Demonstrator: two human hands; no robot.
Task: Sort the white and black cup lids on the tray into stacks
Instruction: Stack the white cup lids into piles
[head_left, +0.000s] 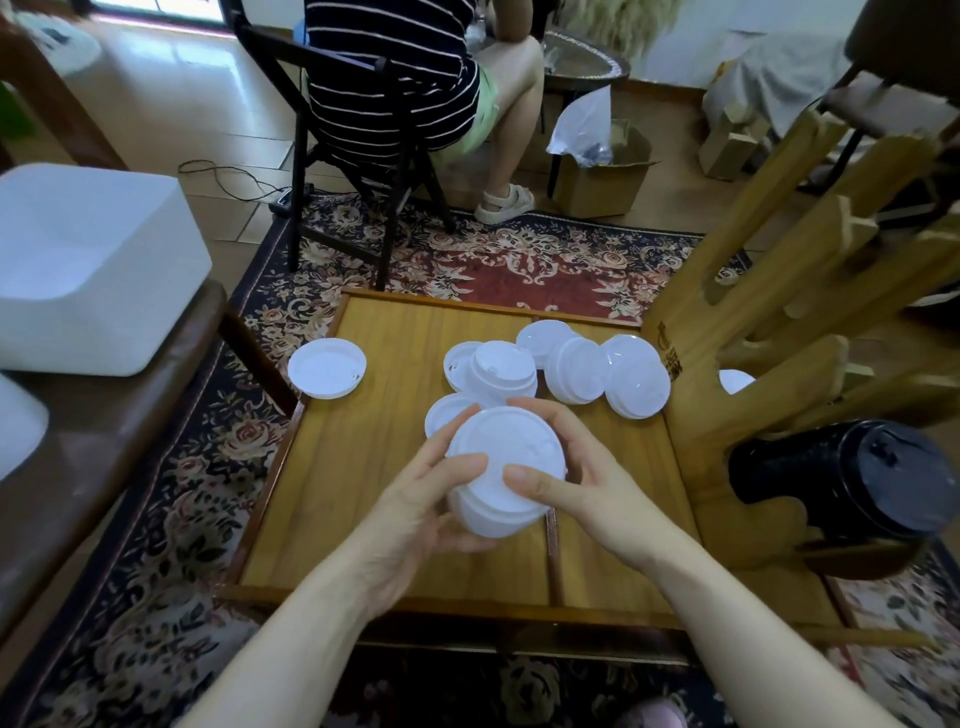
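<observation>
Holding a stack of white lids (501, 480) at frame centre above the wooden tray (374, 467), the left hand (415, 512) and right hand (584, 486) curl their fingers around it; loose white lids (576, 371) lie beyond, black lids (841, 480) stacked at right

Two bare forearms enter from the lower edge and end in the left hand (415, 504) and the right hand (582, 483). No sleeve covers either arm as far back from the grip as the view reaches; both are uncovered from wrist to the frame's edge. No ring, watch, bracelet or glove shows on either hand or wrist. The thumbnails nearest the grip are short and unpainted. At the bottom edge, below the right forearm, a blurred pinkish patch shows; what it is cannot be told.
</observation>
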